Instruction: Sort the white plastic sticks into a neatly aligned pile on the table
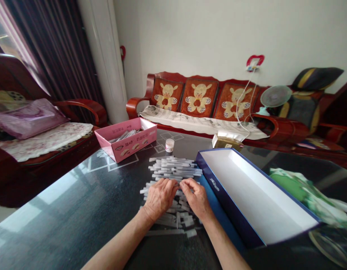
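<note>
My left hand and my right hand rest on a loose pile of slim white sticks, their fingertips nearly meeting at its middle. Whether the fingers pinch a stick is hidden by the hands. The pile spreads across the dark glass tabletop and runs under both palms. To the right of my right hand lies a long blue box with a white inside, its near wall close to the pile.
A pink cardboard box holding similar sticks stands at the far left of the table. A small white jar and a gold packet stand beyond the pile. Behind the table are a red wooden sofa and a fan.
</note>
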Motion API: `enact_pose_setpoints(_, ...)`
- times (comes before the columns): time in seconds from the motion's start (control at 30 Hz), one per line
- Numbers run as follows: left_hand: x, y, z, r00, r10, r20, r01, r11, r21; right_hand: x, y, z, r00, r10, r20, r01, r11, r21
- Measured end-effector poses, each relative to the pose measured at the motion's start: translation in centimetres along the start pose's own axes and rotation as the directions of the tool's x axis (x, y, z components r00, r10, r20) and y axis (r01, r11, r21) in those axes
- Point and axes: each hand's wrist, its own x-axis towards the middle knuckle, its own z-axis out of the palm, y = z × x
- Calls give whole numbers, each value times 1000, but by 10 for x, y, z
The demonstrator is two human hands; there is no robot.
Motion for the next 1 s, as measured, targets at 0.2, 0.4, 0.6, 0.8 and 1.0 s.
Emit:
enact_pose_setpoints(0.2,0,-1,0,1000,-15,-1,15,1000,17,-3,0,-1,999,32,17,-32,998,58)
enact_pose_setpoints(0.4,1,1,-1,1000,-3,24,4,1000,-7,1,0,2,999,-44,-22,42,996,-82)
enact_pose_setpoints(0.6,2,3,-2,1000,12,22,-12,1000,-14,-1,-2,-1,998,-55,19,56,997,-61)
enact_pose_setpoints(0.8,1,2,1,999,-4,36,5,1000,-24,0,0,0,998,-60,-1,59,992,-112)
enact_pose_setpoints(1.0,-1,0,2,999,-6,41,7,1000,-27,0,1,0,998,-58,4,58,994,-95)
